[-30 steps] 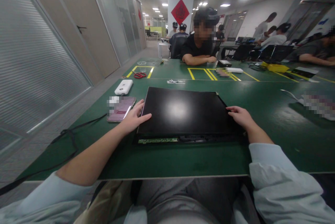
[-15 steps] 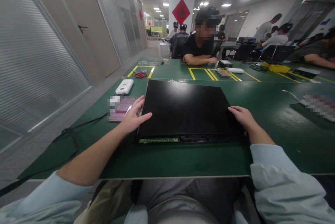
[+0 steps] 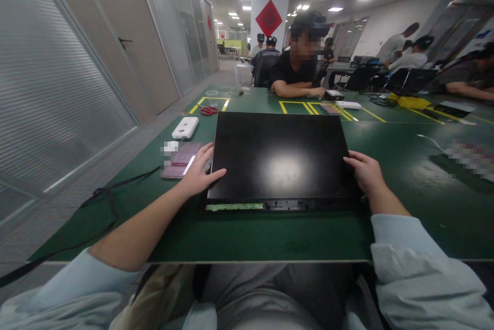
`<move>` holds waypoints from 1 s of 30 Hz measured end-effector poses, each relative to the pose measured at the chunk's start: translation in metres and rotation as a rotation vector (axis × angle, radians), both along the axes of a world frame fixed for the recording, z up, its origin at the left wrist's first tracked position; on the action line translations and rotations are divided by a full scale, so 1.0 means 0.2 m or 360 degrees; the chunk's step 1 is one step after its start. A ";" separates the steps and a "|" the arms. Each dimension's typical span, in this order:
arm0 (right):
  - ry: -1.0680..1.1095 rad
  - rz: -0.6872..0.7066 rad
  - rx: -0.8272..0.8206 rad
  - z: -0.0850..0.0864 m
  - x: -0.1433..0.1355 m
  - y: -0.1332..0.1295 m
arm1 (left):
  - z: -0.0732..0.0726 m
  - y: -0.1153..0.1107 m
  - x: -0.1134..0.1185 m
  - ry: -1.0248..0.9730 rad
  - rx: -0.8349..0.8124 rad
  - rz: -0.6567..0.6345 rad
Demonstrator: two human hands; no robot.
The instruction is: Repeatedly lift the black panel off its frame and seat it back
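Note:
A flat black screen panel [image 3: 278, 155] lies in front of me, its far edge tilted up from the table. Along its near edge runs a black strip with a narrow green circuit board [image 3: 234, 207]. My left hand [image 3: 203, 170] grips the panel's left edge, thumb on the front face and fingers at the side, partly behind the edge. On the right edge, my right hand [image 3: 365, 170] pinches the panel between thumb and fingers; some fingertips are hidden behind it.
The green table [image 3: 270, 240] bears a white power bank [image 3: 186, 127], a phone [image 3: 179, 160], red scissors [image 3: 209, 110] and a black cable [image 3: 131, 180]. Opposite sits a person [image 3: 297, 67] with forearms on the table. A white cable [image 3: 430, 139] lies at the right.
The panel's far edge has risen and its far right corner has moved right. My right hand has shifted slightly right with it. The light reflection has slid down the screen.

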State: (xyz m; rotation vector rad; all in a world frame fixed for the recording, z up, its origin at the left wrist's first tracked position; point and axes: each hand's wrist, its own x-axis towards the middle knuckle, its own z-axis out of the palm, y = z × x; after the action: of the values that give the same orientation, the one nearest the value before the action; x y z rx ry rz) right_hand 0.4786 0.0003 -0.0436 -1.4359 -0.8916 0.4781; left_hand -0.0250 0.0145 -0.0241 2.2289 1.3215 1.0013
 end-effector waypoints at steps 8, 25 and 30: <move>0.0296 0.0343 0.0050 0.09 -0.07 -0.06 | -0.03 0.02 -0.03 -0.0033 -0.0026 0.0038; 0.0408 0.0495 0.0008 0.22 -0.11 -0.17 | -0.05 0.01 -0.01 0.0090 -0.0135 0.0026; 0.0537 0.0491 0.0135 0.21 -0.09 -0.15 | -0.05 0.00 0.01 0.0222 -0.0162 0.0030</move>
State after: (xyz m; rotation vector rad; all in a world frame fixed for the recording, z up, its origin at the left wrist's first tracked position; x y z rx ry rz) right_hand 0.4602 -0.0301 -0.0019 -1.1010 -0.8488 0.8758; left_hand -0.0224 0.0147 -0.0346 2.2474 1.4209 0.7783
